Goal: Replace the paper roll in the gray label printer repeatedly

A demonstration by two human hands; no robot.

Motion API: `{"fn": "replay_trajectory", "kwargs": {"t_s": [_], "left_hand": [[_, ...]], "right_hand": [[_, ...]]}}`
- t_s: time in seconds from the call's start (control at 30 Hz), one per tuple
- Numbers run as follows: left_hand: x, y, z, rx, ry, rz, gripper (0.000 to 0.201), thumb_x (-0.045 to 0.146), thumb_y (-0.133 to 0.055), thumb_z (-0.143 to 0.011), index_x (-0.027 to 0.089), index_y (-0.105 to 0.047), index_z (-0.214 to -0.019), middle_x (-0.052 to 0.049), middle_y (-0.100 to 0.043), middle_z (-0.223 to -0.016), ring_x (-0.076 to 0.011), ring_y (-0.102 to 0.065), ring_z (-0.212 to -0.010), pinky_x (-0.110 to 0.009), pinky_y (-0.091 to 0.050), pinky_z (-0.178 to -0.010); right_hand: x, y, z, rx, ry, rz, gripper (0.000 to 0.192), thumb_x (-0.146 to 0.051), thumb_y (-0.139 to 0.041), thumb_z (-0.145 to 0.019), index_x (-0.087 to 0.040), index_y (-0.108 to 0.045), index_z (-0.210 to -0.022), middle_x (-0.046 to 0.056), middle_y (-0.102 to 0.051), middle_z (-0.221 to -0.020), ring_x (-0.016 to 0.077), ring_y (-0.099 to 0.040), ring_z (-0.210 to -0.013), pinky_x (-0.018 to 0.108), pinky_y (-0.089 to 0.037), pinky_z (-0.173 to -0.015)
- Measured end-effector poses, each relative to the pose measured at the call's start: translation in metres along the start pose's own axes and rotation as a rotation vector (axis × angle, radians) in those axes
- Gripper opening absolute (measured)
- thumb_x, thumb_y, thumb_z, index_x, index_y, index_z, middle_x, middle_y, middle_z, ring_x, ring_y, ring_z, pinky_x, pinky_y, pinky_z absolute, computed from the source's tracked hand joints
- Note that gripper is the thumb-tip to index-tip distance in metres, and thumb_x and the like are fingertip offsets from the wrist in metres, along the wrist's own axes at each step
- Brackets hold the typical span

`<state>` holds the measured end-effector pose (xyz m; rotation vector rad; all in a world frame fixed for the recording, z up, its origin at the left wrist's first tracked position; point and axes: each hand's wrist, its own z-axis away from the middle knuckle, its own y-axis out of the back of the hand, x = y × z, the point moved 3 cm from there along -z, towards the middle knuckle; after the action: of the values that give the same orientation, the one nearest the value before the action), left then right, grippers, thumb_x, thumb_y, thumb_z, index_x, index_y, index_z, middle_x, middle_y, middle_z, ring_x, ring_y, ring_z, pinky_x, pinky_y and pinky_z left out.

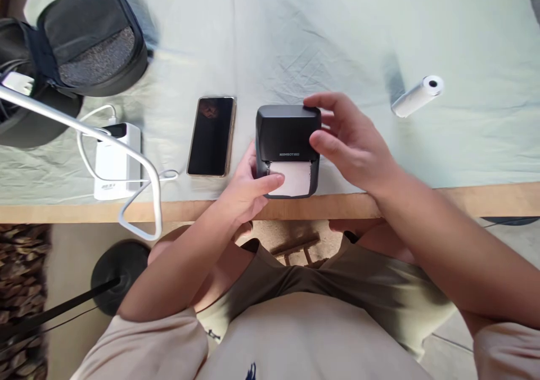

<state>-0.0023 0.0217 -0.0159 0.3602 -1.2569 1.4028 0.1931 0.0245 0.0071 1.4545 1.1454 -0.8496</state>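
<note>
From left to right over the tablecloth [363, 25]: zip case [90, 25] behind power bank [110, 163], smartphone [211, 138], label printer [289, 135] between left hand [247, 191] and right hand [356, 143], paper roll [415, 97].

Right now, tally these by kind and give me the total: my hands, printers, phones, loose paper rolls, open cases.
Hands (left hand, right hand): 2
Black printer: 1
Phone: 1
Loose paper roll: 1
Open case: 1
Total: 6
</note>
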Motion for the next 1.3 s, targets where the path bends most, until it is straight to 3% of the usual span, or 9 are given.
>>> {"fn": "replay_trajectory", "kwargs": {"t_s": [0.13, 0.23, 0.47, 0.63, 0.9, 1.03, 1.17, 1.23, 1.3], "left_hand": [[-0.002, 0.000, 0.000, -0.037, -0.097, 0.077, 0.071, 0.056, -0.099, -0.072, 0.022, -0.067, -0.125, -0.011, -0.081, -0.118, -0.0418, -0.072, -0.136, -0.049, -0.066, -0.108], [-0.004, 0.000, 0.002, -0.029, -0.131, 0.072, 0.064, 0.060, -0.097, -0.078, 0.022, -0.073, -0.123, -0.010, -0.081, -0.121, -0.0411, -0.071, -0.139, -0.047, -0.066, -0.110], [-0.005, -0.003, 0.004, -0.020, -0.140, 0.108, 0.052, 0.057, -0.091, -0.088, 0.023, -0.078, -0.125, -0.008, -0.083, -0.119, -0.0385, -0.072, -0.138, -0.044, -0.068, -0.105], [-0.008, -0.003, -0.003, 0.066, -0.094, 0.120, 0.048, 0.065, -0.082, -0.093, 0.022, -0.078, -0.114, -0.008, -0.083, -0.118, -0.0372, -0.069, -0.143, -0.043, -0.065, -0.109], [-0.001, -0.003, -0.004, 0.112, -0.077, 0.135, 0.039, 0.055, -0.088, -0.091, 0.020, -0.077, -0.102, -0.007, -0.084, -0.112, -0.0359, -0.073, -0.138, -0.043, -0.067, -0.110], [0.000, -0.003, -0.005, 0.126, -0.027, 0.171, 0.030, 0.048, -0.080, -0.098, 0.019, -0.078, -0.103, -0.007, -0.085, -0.110, -0.0348, -0.072, -0.138, -0.043, -0.066, -0.111], [0.001, -0.005, -0.004, 0.017, 0.000, 0.169, 0.045, 0.063, -0.072, -0.100, 0.020, -0.079, -0.112, -0.008, -0.084, -0.112, -0.0372, -0.069, -0.142, -0.044, -0.064, -0.111], [-0.001, -0.005, -0.003, -0.039, 0.030, 0.138, 0.051, 0.067, -0.081, -0.092, 0.022, -0.078, -0.116, -0.007, -0.084, -0.111, -0.0370, -0.071, -0.139, -0.043, -0.064, -0.110], [-0.002, -0.003, -0.003, -0.049, 0.027, 0.111, 0.054, 0.062, -0.092, -0.083, 0.023, -0.078, -0.117, -0.005, -0.084, -0.108, -0.0347, -0.074, -0.134, -0.040, -0.065, -0.106]], "right_hand": [[0.003, -0.014, 0.011, -0.132, -0.091, -0.241, 0.071, -0.075, -0.079, -0.087, -0.039, -0.049, -0.141, 0.003, -0.063, -0.132, 0.0154, -0.068, -0.084, 0.033, -0.066, -0.070], [-0.004, -0.018, 0.021, -0.125, -0.078, -0.179, 0.060, -0.060, -0.076, -0.095, -0.039, -0.043, -0.140, 0.003, -0.061, -0.135, 0.0128, -0.064, -0.078, 0.029, -0.061, -0.064], [-0.009, -0.014, 0.028, -0.056, 0.110, 0.126, 0.041, -0.034, -0.061, -0.104, -0.032, -0.043, -0.141, 0.007, -0.065, -0.135, 0.0152, -0.071, -0.090, 0.030, -0.064, -0.072], [-0.009, 0.001, 0.024, -0.034, 0.175, 0.214, 0.039, -0.034, -0.062, -0.104, -0.028, -0.056, -0.142, 0.014, -0.061, -0.158, 0.0296, -0.060, -0.150, 0.045, -0.063, -0.109], [-0.013, 0.003, 0.028, -0.130, 0.260, 0.175, 0.065, -0.022, -0.075, -0.091, -0.024, -0.053, -0.153, 0.016, -0.061, -0.162, 0.0288, -0.060, -0.154, 0.047, -0.053, -0.127], [-0.019, 0.005, 0.028, -0.073, 0.247, 0.260, 0.065, -0.026, -0.078, -0.092, -0.028, -0.053, -0.151, 0.015, -0.059, -0.163, 0.0319, -0.057, -0.155, 0.048, -0.061, -0.116], [-0.032, 0.012, 0.026, 0.204, 0.374, 0.498, 0.043, -0.042, -0.082, -0.092, -0.029, -0.064, -0.129, 0.010, -0.073, -0.118, 0.0299, -0.075, -0.108, 0.046, -0.064, -0.086], [-0.034, 0.015, 0.024, 0.293, 0.349, 0.501, 0.027, -0.043, -0.075, -0.098, -0.029, -0.063, -0.118, 0.000, -0.068, -0.083, 0.0215, -0.068, -0.072, 0.041, -0.057, -0.068], [-0.033, 0.018, 0.022, 0.335, 0.298, 0.404, 0.016, -0.041, -0.068, -0.104, -0.029, -0.060, -0.111, -0.005, -0.059, -0.065, 0.0180, -0.060, -0.056, 0.037, -0.048, -0.057]]}}
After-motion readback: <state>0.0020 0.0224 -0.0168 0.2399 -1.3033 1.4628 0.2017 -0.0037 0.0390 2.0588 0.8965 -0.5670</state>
